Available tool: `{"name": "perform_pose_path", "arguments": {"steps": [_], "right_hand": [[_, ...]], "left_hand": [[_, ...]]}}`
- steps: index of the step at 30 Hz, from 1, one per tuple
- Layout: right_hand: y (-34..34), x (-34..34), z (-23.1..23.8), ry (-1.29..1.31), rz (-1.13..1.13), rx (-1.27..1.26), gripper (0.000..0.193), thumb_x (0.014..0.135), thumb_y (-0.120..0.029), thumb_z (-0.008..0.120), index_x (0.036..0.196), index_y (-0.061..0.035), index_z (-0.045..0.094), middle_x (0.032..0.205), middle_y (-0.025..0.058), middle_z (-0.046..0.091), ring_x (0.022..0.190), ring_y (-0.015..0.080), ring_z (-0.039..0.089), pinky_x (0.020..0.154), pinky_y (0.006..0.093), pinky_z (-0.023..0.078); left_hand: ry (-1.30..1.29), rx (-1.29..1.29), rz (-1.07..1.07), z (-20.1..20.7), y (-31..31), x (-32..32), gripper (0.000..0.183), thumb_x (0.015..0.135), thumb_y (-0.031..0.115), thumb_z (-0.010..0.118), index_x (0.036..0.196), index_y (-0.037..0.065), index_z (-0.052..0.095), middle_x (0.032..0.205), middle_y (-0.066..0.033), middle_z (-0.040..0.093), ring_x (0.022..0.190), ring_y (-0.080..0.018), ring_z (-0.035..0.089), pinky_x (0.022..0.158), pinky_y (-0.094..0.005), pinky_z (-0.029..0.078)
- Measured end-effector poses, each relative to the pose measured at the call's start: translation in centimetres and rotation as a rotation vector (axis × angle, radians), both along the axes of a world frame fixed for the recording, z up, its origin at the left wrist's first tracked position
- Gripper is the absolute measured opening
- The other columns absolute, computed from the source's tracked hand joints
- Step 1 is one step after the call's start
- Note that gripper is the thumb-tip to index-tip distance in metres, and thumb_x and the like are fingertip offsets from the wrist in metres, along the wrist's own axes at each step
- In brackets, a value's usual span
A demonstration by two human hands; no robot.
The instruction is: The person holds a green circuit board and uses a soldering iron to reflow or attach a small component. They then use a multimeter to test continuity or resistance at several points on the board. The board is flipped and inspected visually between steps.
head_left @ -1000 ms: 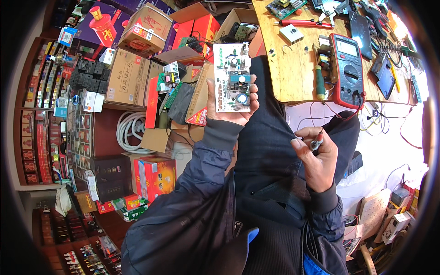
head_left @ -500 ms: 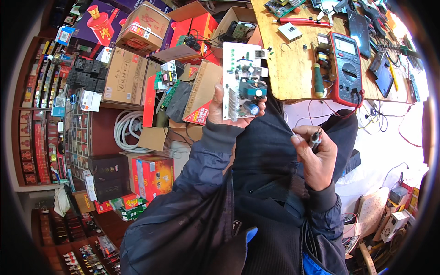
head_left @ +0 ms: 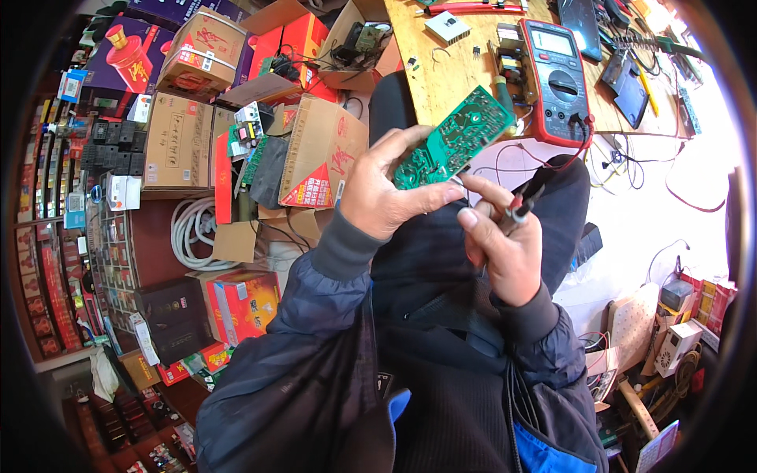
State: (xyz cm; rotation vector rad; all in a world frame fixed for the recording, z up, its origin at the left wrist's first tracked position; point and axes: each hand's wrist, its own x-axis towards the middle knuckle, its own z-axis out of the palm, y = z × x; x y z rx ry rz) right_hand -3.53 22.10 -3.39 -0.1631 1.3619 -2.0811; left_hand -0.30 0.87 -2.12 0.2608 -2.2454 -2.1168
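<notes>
My left hand (head_left: 377, 189) grips a circuit board (head_left: 457, 140) by its near left end, thumb along the lower edge. Its green solder side faces up, and the board slants up to the right above my lap. Close to the board's lower edge, my right hand (head_left: 509, 256) is closed around a pair of multimeter probes (head_left: 522, 210), one red and one black; where their tips point is hard to see. A red-framed multimeter (head_left: 558, 85) lies on the wooden bench beyond, with leads plugged into its near end.
On the bench (head_left: 422, 91) are a green-handled screwdriver (head_left: 501, 91), a small white box (head_left: 448, 28) and a dark flat part (head_left: 627, 88). Open cardboard boxes (head_left: 323, 150) with boards and cables stand at the left, beside a coiled white hose (head_left: 193, 234). Leads hang below the bench edge.
My left hand has turned the circuit board from its component side to its green solder side and tilted it. My right hand has come left, nearer the board. The view has shifted right.
</notes>
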Motion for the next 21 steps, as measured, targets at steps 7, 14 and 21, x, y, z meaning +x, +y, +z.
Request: {"name": "perform_pose_path", "arguments": {"steps": [7,14,21], "right_hand": [[0.0,-1.1,-1.4,-0.158,0.047,0.009,0.033,0.104,-0.026,0.07,0.122,0.0013,0.064,0.078,0.0042,0.062,0.054,0.0064,0.046,0.049,0.0224,0.032],[-0.7,-1.1,-2.6,-0.213,-0.081,-0.066,0.02,0.105,-0.021,0.07,0.111,-0.0028,0.067,0.081,0.0035,0.066,0.057,0.0056,0.051,0.049,0.0223,0.037],[-0.6,-1.2,-3.2,-0.286,-0.099,-0.158,0.013,0.106,-0.015,0.066,0.111,-0.0029,0.067,0.087,0.0031,0.069,0.06,0.0054,0.053,0.049,0.0221,0.039]], "left_hand": [[0.208,-0.714,0.101,0.8,2.0,-0.3,0.077,0.07,0.016,0.094,0.138,-0.005,0.065,0.126,-0.0177,0.066,0.115,-0.0308,0.069,0.1,-0.0383,0.055],[0.251,-0.862,0.086,0.1,3.3,-0.8,0.078,0.068,0.014,0.093,0.138,-0.005,0.065,0.122,-0.0177,0.064,0.11,-0.0326,0.068,0.097,-0.0405,0.056],[0.232,-0.87,0.065,0.3,3.5,-0.7,0.08,0.068,0.013,0.094,0.139,-0.005,0.064,0.124,-0.019,0.063,0.112,-0.0339,0.067,0.099,-0.0418,0.055]]}}
